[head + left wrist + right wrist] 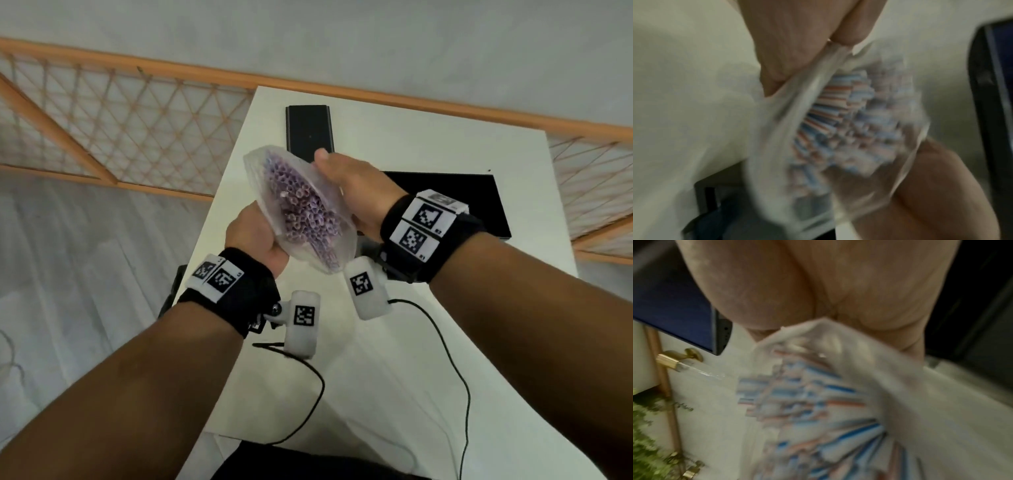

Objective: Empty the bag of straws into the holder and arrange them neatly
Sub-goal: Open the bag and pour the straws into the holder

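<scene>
A clear plastic bag [255,164] full of red, blue and white striped straws [305,209] is held above the white table [394,359], its open mouth turned up toward me. My left hand [255,236] grips the bag's near-left edge. On the far-right edge my right hand [346,181] holds it, thumb on the rim. In the left wrist view my fingers [807,48] pinch the stretched bag rim [777,146] beside the straws [838,121]. The right wrist view shows my palm [838,288] over the bag [849,344] and straws [818,402]. A black rectangular holder [310,132] stands behind the bag.
A flat black panel [479,198] lies on the table's right side, under my right wrist. An orange-framed lattice railing [120,130] runs behind and left of the table. Black cables [459,370] trail from the wrist cameras across the table's near part.
</scene>
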A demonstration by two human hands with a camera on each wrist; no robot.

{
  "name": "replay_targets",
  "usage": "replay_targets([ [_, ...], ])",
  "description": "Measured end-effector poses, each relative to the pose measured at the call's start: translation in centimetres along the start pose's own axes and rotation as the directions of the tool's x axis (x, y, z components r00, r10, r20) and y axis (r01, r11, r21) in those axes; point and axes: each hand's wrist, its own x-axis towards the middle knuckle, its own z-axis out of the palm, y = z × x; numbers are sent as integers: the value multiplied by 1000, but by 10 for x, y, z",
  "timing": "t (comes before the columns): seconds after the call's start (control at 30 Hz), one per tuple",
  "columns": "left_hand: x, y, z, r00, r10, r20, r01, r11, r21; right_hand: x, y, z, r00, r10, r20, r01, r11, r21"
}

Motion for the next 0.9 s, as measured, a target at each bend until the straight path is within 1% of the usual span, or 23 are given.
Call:
replay_targets([
  [0.07, 0, -2, 7, 999, 22, 37, -27, 991, 132, -7, -5, -14, 998, -65, -2, 65, 998, -21],
  [0.13, -5, -1, 16, 995, 23, 96, -43, 975, 216, -14, -8, -30, 996, -92, -10, 92, 996, 4],
  [0.23, -6, 1, 27, 992, -54, 117, 19, 961, 277, -21, -15, -46, 993, -120, -22, 121, 991, 59],
  [0.37, -11, 8, 37, 985, -160, 67, 142, 965, 218, -24, -23, -55, 987, -151, -53, 155, 985, 76],
  [0.4, -15, 10, 40, 980, -184, 80, 166, 966, 198, -24, -25, -56, 988, -146, -60, 150, 986, 78],
  [0.47, -24, 12, 47, 967, -214, 140, 189, 966, 174, -23, -28, -61, 991, -102, -83, 111, 988, 104],
  [0.53, -28, 10, 55, 957, -198, 213, 152, 964, 216, -20, -29, -65, 992, -63, -111, 75, 991, 108],
  [0.57, -30, 9, 62, 950, -193, 247, 125, 956, 265, -17, -29, -66, 991, -60, -120, 71, 994, 89],
  [0.6, -32, 9, 72, 929, -212, 305, 118, 947, 300, -17, -30, -67, 990, -61, -128, 70, 995, 71],
  [0.67, -30, 12, 84, 870, -268, 414, 139, 939, 315, -16, -30, -70, 990, -63, -123, 72, 995, 65],
  [0.73, -21, 13, 89, 825, -292, 484, 140, 935, 325, -17, -32, -74, 993, -57, -102, 63, 996, 56],
  [0.8, -10, 12, 94, 796, -289, 531, 136, 941, 309, -16, -33, -78, 994, -51, -102, 55, 998, 34],
  [0.87, 1, 8, 99, 783, -302, 544, 155, 942, 299, -12, -31, -85, 984, -103, -143, 106, 994, 18],
  [0.9, 5, 7, 101, 785, -306, 539, 166, 941, 293, -12, -31, -89, 977, -140, -159, 142, 990, 5],
])
